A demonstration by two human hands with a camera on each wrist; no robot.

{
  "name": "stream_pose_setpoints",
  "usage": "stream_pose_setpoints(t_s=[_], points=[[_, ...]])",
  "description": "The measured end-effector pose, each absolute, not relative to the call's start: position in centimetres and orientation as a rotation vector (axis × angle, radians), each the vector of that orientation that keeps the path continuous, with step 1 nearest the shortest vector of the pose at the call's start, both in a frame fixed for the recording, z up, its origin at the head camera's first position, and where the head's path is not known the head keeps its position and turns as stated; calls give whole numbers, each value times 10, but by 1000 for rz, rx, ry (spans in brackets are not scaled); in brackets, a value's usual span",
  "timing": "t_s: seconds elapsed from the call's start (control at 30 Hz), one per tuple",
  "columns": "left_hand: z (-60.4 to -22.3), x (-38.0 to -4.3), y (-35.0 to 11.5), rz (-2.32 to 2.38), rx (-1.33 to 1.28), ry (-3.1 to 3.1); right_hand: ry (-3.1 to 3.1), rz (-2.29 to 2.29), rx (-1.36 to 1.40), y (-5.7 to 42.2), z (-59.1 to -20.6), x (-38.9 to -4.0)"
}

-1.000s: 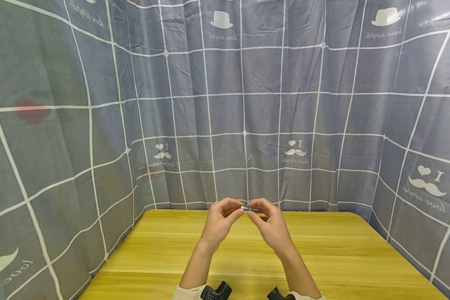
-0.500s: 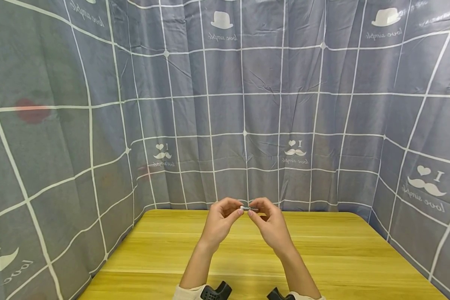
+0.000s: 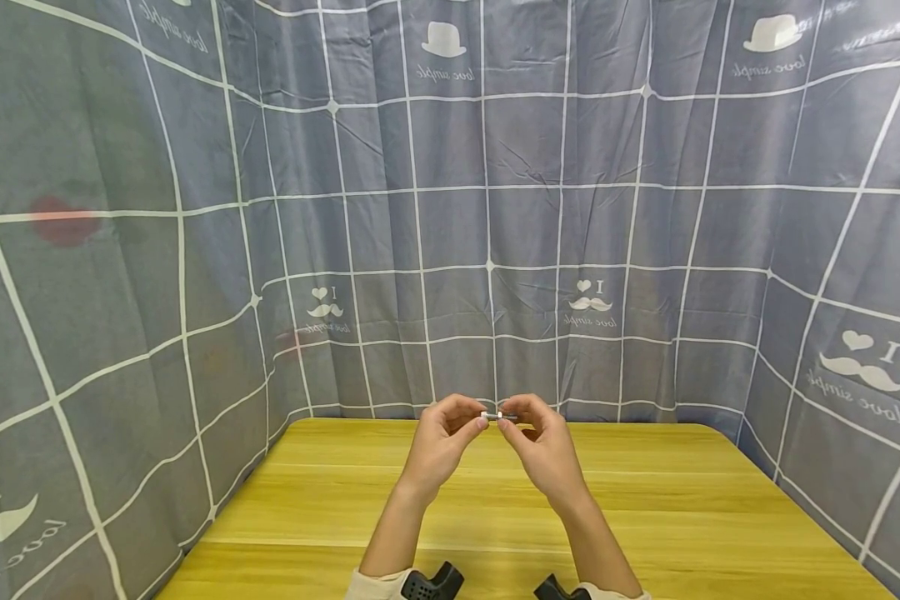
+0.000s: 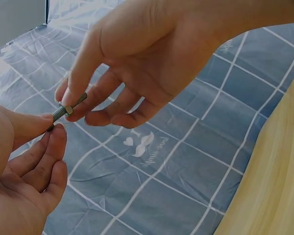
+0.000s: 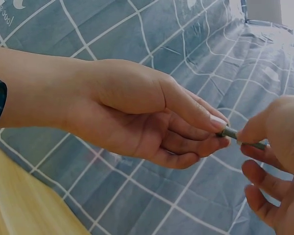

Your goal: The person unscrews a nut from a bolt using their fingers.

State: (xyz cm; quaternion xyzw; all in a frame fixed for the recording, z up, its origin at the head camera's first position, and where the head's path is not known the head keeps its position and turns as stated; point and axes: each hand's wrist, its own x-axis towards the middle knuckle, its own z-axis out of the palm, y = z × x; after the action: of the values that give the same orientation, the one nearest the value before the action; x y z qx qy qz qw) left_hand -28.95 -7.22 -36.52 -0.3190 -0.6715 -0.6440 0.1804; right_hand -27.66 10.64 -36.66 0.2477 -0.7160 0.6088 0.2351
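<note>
My left hand (image 3: 441,446) and right hand (image 3: 543,450) meet over the table's far edge, with a small metal bolt (image 4: 58,114) between them. Thumb and fingers of the left hand pinch its head end, which the fingertips mostly hide. In the left wrist view a hex nut (image 4: 68,110) sits partway along the thread. The right thumb and index finger pinch at this nut, and the bolt's free end sticks out past it. The right wrist view shows the bolt (image 5: 230,132) spanning the two sets of fingertips, the remaining right fingers loosely curled.
A yellow wood-grain table (image 3: 495,542) lies beneath the forearms. Grey-blue checked curtain (image 3: 525,225) hangs behind it and along both sides. Black wrist devices (image 3: 433,582) and cream sleeves (image 3: 375,585) show at the bottom of the head view.
The right thumb and fingertips have shifted slightly to the right, away from the left hand's fingertips, and a little more of the bolt shows between them. The left hand stays put.
</note>
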Motion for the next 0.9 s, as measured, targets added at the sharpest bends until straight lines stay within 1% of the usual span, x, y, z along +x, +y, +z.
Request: stream_pose_setpoints(t_s=[0.33, 0.63, 0.9], points=[[-365, -290, -72, -1836, -886, -1892, -1978, 1707, 612, 106, -367, -276], [-364, -289, -72, -1864, -871, -1894, -1954, 1681, 662, 106, -367, -278], [-364, -289, -72, -1852, -883, -1893, -2008, 1679, 564, 107, -368, -281]])
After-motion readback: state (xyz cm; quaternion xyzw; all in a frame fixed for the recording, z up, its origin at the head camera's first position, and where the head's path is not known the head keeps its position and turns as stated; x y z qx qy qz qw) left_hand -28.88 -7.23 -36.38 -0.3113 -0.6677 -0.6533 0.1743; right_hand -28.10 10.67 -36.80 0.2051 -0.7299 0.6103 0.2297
